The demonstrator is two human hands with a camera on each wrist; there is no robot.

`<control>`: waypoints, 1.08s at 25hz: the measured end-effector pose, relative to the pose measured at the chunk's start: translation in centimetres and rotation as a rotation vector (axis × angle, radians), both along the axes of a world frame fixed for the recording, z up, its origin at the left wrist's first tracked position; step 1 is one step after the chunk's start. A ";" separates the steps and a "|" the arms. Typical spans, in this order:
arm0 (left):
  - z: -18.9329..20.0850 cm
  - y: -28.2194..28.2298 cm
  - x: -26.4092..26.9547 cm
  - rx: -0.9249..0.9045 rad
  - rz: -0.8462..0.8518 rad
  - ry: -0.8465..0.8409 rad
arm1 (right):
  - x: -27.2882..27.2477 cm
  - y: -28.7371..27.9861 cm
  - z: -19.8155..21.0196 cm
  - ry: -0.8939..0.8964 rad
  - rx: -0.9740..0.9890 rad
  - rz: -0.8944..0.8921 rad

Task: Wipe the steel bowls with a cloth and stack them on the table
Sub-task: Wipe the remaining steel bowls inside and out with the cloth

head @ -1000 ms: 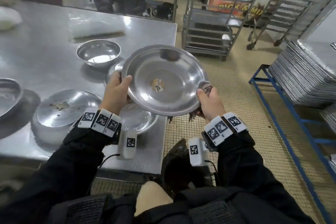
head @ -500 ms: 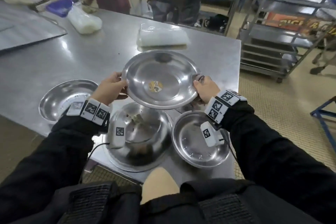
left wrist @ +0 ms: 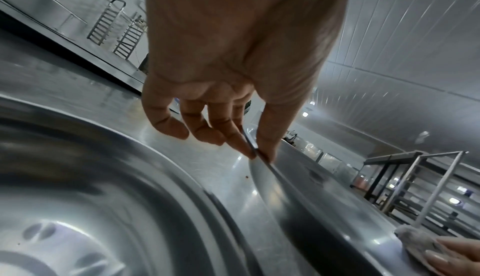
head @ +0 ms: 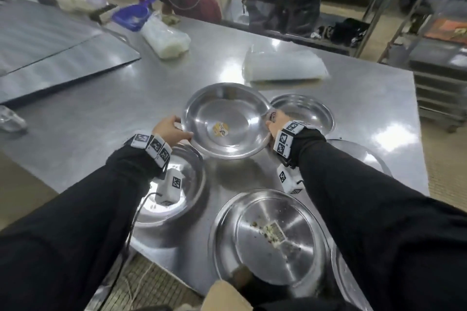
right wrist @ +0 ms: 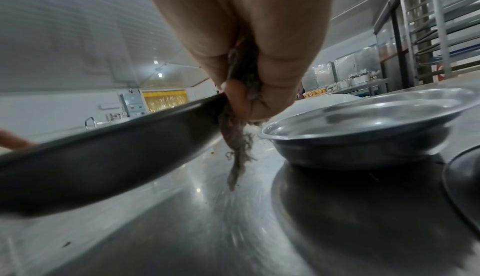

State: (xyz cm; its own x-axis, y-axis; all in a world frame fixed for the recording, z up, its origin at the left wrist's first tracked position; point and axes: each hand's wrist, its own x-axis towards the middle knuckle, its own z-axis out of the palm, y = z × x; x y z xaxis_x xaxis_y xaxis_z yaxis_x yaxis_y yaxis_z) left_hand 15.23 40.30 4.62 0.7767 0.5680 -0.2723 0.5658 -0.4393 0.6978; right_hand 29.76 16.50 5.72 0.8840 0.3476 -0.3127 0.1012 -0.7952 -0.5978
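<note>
Head view: both hands grip steel bowl rim above worktop | left hand: pinches rim | right hand: clenches rim with frayed cloth, seen only by wrist views.

My head camera looks steeply down over the steel table; both wrist cameras sit low, close along the fingers, sharing the held bowl.

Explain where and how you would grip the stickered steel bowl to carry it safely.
Grip the stickered steel bowl by its thin flared rim, from opposite sides, thumbs on top and fingers beneath. It is wide and shallow, so two-sided support probably keeps it level, as the left hand and right hand do.
</note>
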 end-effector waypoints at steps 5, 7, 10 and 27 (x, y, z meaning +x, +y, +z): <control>-2.7 1.5 2.2 0.069 -0.029 0.148 | 2.1 2.1 -2.2 -0.050 -0.112 0.023; -3.4 1.3 2.6 0.111 -0.032 0.178 | 2.5 2.4 -2.2 -0.057 -0.183 0.052; -4.1 1.6 2.6 0.141 -0.034 0.211 | 3.1 2.6 -1.8 -0.101 -0.340 0.145; 1.9 -14.0 4.4 0.097 -0.623 0.045 | -3.3 -12.3 2.9 -0.268 0.067 -0.197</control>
State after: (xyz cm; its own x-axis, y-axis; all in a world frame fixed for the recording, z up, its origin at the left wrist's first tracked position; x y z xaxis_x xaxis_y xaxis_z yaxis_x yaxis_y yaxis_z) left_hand 19.61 26.28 6.54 0.9587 0.0360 -0.2822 0.2110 -0.7556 0.6201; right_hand 26.50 4.19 8.64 0.9838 0.1741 -0.0420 0.1106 -0.7748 -0.6225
